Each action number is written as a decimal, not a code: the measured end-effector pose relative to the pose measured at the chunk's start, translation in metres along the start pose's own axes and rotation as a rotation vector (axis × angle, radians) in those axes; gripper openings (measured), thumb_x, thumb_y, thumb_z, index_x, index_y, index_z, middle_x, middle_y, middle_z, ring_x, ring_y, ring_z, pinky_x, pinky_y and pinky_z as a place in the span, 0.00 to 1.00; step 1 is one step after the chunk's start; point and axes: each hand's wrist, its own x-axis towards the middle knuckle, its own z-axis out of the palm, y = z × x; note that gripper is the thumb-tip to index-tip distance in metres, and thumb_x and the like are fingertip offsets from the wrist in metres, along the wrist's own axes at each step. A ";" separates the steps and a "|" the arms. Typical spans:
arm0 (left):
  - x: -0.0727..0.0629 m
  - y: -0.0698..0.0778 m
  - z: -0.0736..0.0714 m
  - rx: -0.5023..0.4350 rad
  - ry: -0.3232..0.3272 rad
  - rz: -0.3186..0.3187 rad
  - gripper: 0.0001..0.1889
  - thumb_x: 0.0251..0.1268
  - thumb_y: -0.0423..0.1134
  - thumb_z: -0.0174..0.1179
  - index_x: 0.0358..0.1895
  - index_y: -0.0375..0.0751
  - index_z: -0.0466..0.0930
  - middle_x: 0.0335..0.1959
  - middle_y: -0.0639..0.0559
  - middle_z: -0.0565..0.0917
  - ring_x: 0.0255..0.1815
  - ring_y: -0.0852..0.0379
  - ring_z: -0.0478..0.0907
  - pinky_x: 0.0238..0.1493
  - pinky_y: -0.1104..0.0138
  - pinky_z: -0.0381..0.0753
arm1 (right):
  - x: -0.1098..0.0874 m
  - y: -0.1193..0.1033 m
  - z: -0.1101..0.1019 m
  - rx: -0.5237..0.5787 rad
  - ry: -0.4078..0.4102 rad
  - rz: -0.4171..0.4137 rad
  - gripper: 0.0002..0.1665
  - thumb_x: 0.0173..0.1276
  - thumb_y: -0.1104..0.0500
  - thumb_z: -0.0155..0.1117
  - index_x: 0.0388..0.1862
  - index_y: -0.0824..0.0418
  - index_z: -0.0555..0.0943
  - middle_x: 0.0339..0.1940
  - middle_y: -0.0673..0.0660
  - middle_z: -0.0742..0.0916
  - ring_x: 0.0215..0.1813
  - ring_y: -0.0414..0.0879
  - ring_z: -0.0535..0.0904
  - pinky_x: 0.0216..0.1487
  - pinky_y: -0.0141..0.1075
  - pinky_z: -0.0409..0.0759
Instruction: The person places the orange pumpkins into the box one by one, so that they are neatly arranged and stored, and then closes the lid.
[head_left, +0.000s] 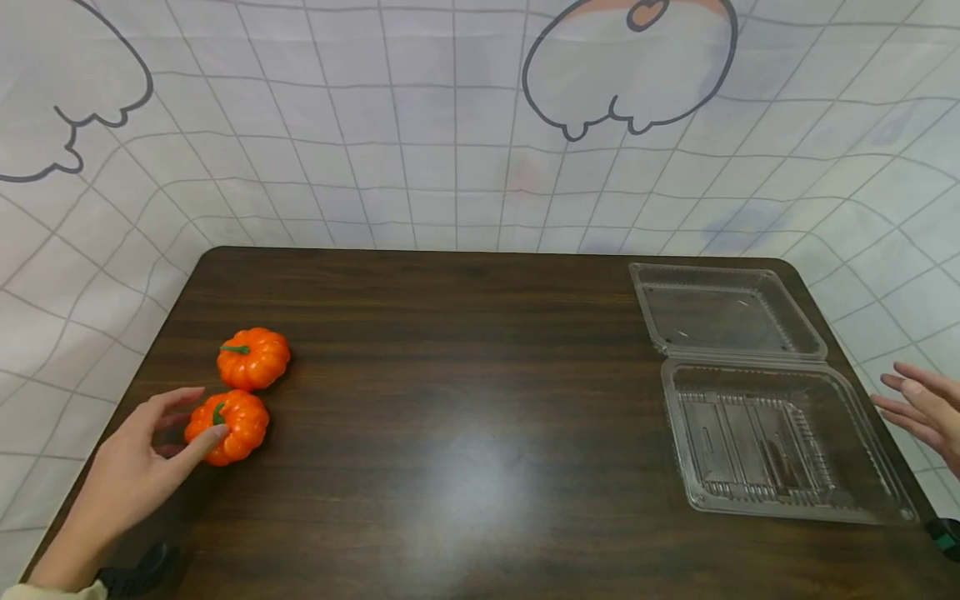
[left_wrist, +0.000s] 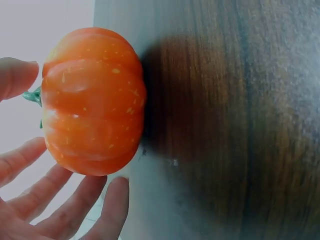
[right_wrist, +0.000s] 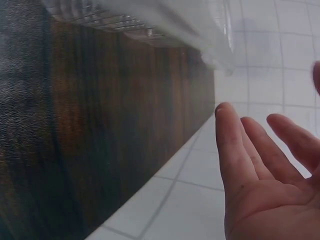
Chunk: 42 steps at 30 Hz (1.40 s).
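Two small orange toy pumpkins with green stems are at the table's left side, the far one [head_left: 253, 358] just behind the near one [head_left: 238, 421]. My left hand [head_left: 138, 458] is spread around the near pumpkin. In the left wrist view its thumb [left_wrist: 16, 77] stands off near the stem, and its fingertips are right at the pumpkin's [left_wrist: 95, 100] lower side. My right hand [head_left: 926, 408] is beyond the right table edge, beside a clear plastic clamshell box [head_left: 678, 433], fingers extended and holding nothing. That hand [right_wrist: 270, 185] shows its palm in the right wrist view.
The hinged box lies with its lid [head_left: 645, 308] folded back on the dark wooden table [head_left: 450, 375]. White grid-patterned cloth [head_left: 450, 125] with cartoon outlines surrounds the table. A dark object [head_left: 947, 537] with a green patch shows at the right edge.
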 end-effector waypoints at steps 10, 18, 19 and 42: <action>-0.003 -0.008 0.006 -0.021 0.002 -0.063 0.33 0.66 0.51 0.71 0.70 0.41 0.74 0.65 0.33 0.78 0.47 0.98 0.58 0.34 0.90 0.72 | -0.012 -0.023 0.017 0.251 -0.058 0.144 0.30 0.77 0.71 0.57 0.74 0.53 0.72 0.50 0.37 0.90 0.44 0.32 0.90 0.44 0.24 0.88; -0.009 -0.015 0.014 -0.132 0.029 0.021 0.38 0.57 0.40 0.78 0.71 0.37 0.73 0.54 0.88 0.66 0.51 0.95 0.64 0.39 0.92 0.75 | -0.015 -0.031 0.021 0.352 -0.126 0.122 0.28 0.74 0.79 0.52 0.57 0.52 0.86 0.46 0.49 0.94 0.45 0.39 0.92 0.45 0.28 0.89; -0.009 -0.016 0.015 -0.146 0.029 0.028 0.38 0.56 0.39 0.79 0.71 0.37 0.73 0.54 0.88 0.66 0.52 0.95 0.65 0.40 0.93 0.75 | -0.015 -0.031 0.021 0.372 -0.142 0.112 0.29 0.74 0.80 0.51 0.57 0.54 0.86 0.47 0.50 0.94 0.46 0.40 0.92 0.46 0.28 0.89; -0.030 -0.014 0.018 -0.266 0.000 -0.071 0.41 0.58 0.36 0.78 0.75 0.43 0.70 0.59 0.85 0.70 0.53 0.95 0.69 0.46 0.93 0.75 | -0.018 -0.032 0.023 0.553 -0.355 0.187 0.32 0.80 0.78 0.39 0.63 0.55 0.84 0.55 0.52 0.92 0.55 0.41 0.90 0.53 0.31 0.88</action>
